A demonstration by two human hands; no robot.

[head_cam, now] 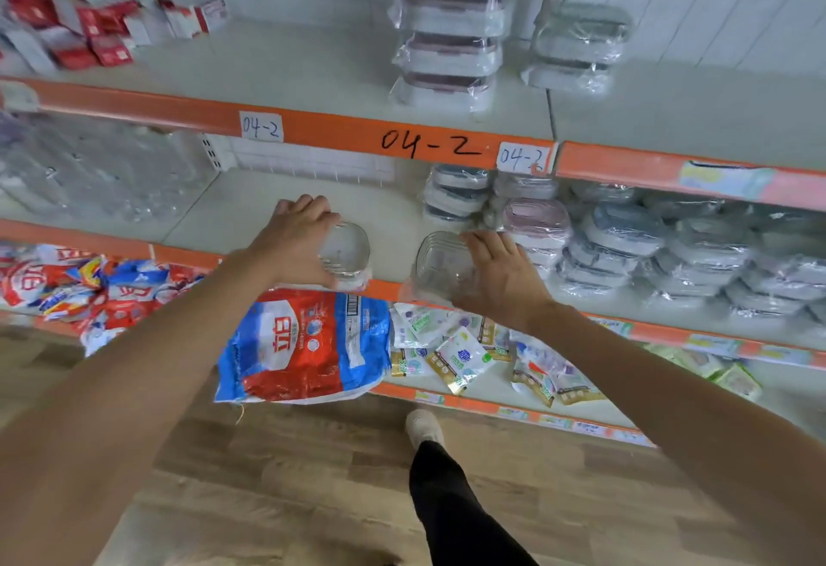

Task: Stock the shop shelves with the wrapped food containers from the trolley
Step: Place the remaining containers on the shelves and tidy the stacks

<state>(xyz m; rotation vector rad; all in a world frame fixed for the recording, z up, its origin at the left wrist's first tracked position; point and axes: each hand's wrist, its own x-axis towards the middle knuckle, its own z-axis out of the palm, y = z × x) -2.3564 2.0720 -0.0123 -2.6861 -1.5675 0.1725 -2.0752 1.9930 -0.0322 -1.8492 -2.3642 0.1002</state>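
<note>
My left hand [297,237] grips a clear wrapped food container [346,255] from the side, held at the front edge of the middle shelf [250,212]. My right hand [500,273] holds a second clear wrapped container [440,264] just right of the first, also at the shelf's front edge. Both containers are tilted with their bases towards me. Stacks of wrapped lidded containers [625,243] fill the same shelf to the right. The trolley is out of view.
The upper shelf [313,69] carries a tall stack of wrapped containers [451,29], a shorter stack [579,45] and red packets [80,20]. A red-and-blue bag [308,344] and small sachets [460,355] lie on the lower shelf. My leg and shoe [424,429] stand on the wooden floor.
</note>
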